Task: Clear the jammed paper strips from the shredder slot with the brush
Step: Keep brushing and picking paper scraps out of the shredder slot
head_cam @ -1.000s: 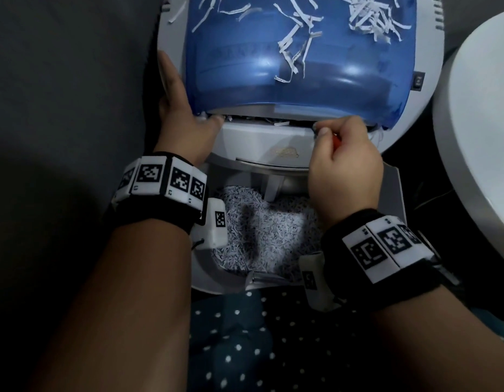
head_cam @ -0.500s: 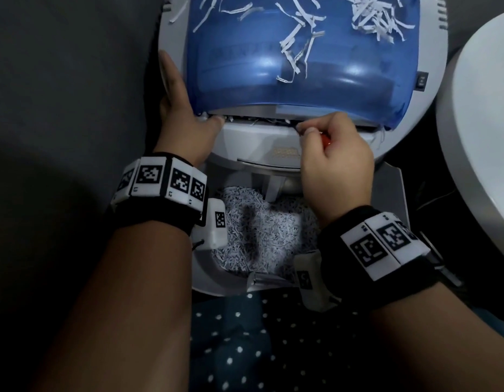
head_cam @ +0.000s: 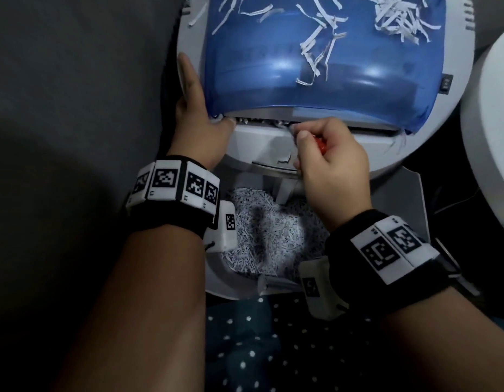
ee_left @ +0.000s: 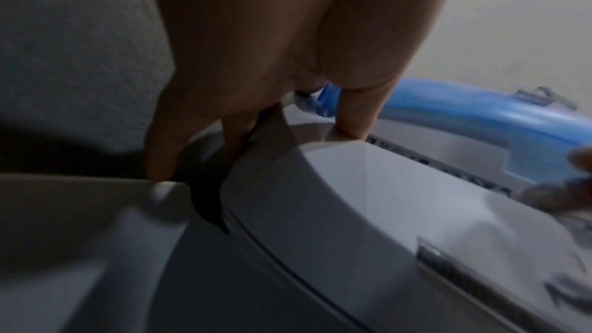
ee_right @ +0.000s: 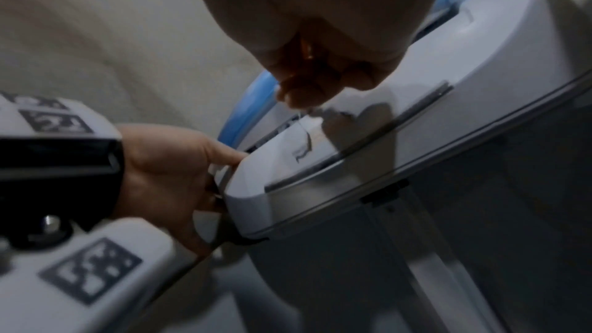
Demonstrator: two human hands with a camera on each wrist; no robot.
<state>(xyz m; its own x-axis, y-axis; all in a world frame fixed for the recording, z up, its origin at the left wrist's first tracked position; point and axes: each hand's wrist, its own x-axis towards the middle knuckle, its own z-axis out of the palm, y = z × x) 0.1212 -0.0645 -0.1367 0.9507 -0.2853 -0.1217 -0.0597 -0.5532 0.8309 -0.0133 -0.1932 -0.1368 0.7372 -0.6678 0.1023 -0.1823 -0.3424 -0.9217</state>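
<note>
at the near edge of the blue cover (head_cam: pixel 315 66), right hand (head_cam: pixel 332 162) curled tight around a brush (head_cam: pixel 321 144), only its red handle showing, bristle end hidden at the shredder slot (head_cam: pixel 262 122). left hand (head_cam: pixel 198 120) spread against the shredder (head_cam: pixel 262 142) side, fingers fairly straight, thumb hooked on the corner by the slot, steadying the body rather than holding anything. jammed paper strips (head_cam: pixel 257 121) still packed in the slot's left stretch; a few loose curls lying on the grey lid (head_cam: pixel 284 159) just below. more strips scattered on top of the cover, and a heap of shreds in the bin (head_cam: pixel 267 230) underneath.

probably mid-sweep. best done with short flicks along the slot, toward the open end, not jabbing downward and packing paper deeper. worth keeping the brace firm so the shredder does not shift.
</note>
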